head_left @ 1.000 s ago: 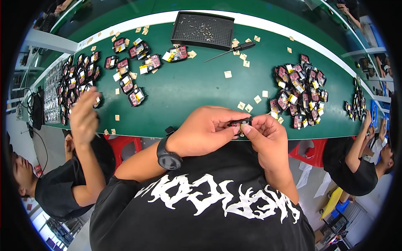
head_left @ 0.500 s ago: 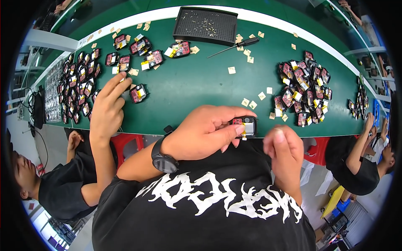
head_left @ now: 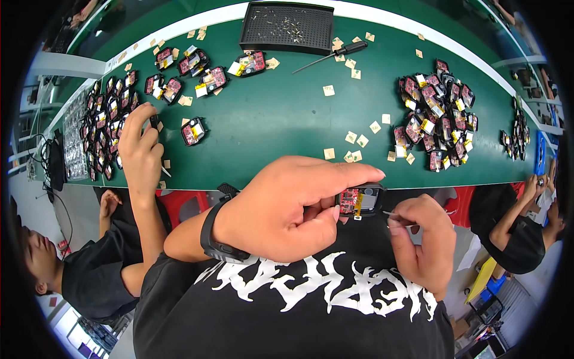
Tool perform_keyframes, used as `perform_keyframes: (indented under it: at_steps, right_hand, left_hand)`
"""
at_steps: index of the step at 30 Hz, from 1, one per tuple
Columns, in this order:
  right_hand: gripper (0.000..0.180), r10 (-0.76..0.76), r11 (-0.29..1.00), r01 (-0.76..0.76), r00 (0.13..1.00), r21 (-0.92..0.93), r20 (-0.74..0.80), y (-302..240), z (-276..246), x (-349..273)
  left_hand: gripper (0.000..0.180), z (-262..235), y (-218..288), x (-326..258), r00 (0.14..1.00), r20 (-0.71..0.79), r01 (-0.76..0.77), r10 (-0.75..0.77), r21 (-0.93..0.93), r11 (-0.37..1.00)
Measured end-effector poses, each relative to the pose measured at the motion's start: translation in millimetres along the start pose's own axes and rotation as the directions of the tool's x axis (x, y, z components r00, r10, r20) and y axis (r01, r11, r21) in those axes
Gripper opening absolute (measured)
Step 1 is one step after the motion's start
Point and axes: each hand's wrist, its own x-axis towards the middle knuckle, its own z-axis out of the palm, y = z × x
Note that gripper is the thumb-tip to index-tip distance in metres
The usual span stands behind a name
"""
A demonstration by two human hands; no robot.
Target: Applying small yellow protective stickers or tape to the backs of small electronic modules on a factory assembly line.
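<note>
**My left hand (head_left: 296,209) holds a little black case (head_left: 362,201)**

My left thumb and fingers are pinched on one side of the case. Its open face looks up at me, and I can see a red board (head_left: 349,201), a grey block and some yellow tape inside. The case is by the near edge of the green table (head_left: 263,140), above my black shirt (head_left: 239,317).

My right hand (head_left: 424,239) is just beside the case and does not touch it. Its fingers are curled in and nipped on a thin pale thing (head_left: 390,213). I cannot tell what that is.

A black watch (head_left: 220,236) sits on my left wrist. Past my hands, small tan squares (head_left: 362,141) lie about the table. A big pile (head_left: 433,119) of cases is on the right, and a few more lie up on the left. At the far side, a screwdriver (head_left: 332,55) lies near a black tray (head_left: 251,44) with tiny metal bits (head_left: 290,29) in it. Someone's hand (head_left: 142,152) is over the table on my left.
</note>
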Motion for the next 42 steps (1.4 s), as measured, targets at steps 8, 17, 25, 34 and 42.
perform_keyframes:
  at_steps: [8,17,25,34,42]
  right_hand:
    - [0.026,-0.466,0.817,0.455,0.883,-0.355,0.059,-13,-14,23]
    - [0.029,-0.515,0.617,0.534,0.83,-0.579,0.217,-26,-11,28]
    - [0.029,-0.509,0.716,0.527,0.843,-0.458,0.173,-21,-4,28]
    - [0.023,-0.535,0.711,0.565,0.821,-0.419,0.199,-17,-4,29]
    - [0.021,-0.537,0.681,0.576,0.812,-0.452,0.226,-15,-1,27]
  left_hand:
    - [0.062,3,6,1,0.999,-0.02,-0.031,0.032,0.049,0.998]
    - [0.064,7,6,-3,0.998,-0.032,-0.057,0.061,0.132,0.99]
    - [0.064,6,5,-1,0.998,0.011,-0.065,0.064,0.104,0.992]
    - [0.064,4,4,-1,0.999,0.039,-0.021,0.019,0.074,0.997]
    - [0.064,5,1,-2,0.999,0.046,-0.022,0.017,0.094,0.995]
